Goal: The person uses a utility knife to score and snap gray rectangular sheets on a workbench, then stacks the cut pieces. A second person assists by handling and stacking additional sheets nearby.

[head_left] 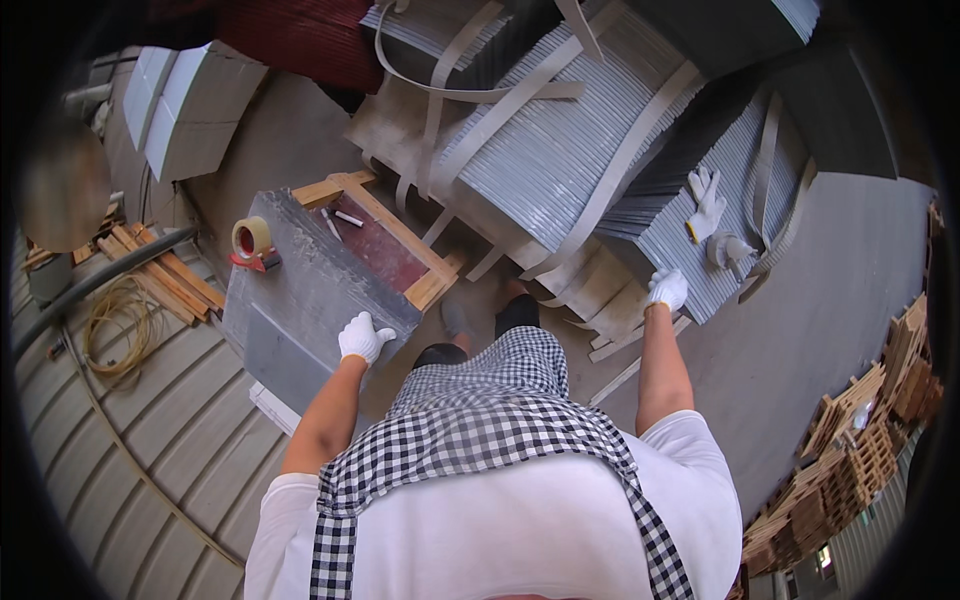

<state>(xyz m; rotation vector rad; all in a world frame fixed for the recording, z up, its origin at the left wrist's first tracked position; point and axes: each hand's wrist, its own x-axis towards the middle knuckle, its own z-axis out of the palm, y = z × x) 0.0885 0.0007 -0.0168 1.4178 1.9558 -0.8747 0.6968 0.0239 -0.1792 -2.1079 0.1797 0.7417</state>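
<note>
My left hand [364,338], in a white glove, rests on the near corner of a grey slate slab [300,290] that lies over a wooden frame with a dark red board [385,245]. My right hand [666,289], also gloved, touches the near edge of a strapped stack of grey slates [690,240] on a pallet. Whether either hand grips the stone I cannot tell.
A tape dispenser [252,243] sits on the slab's far edge, and two markers [340,218] lie on the red board. A spare pair of white gloves [708,200] lies on the stack. More strapped slate stacks [560,140] stand ahead; wood scraps and coiled rope [120,320] left; pallets [860,440] right.
</note>
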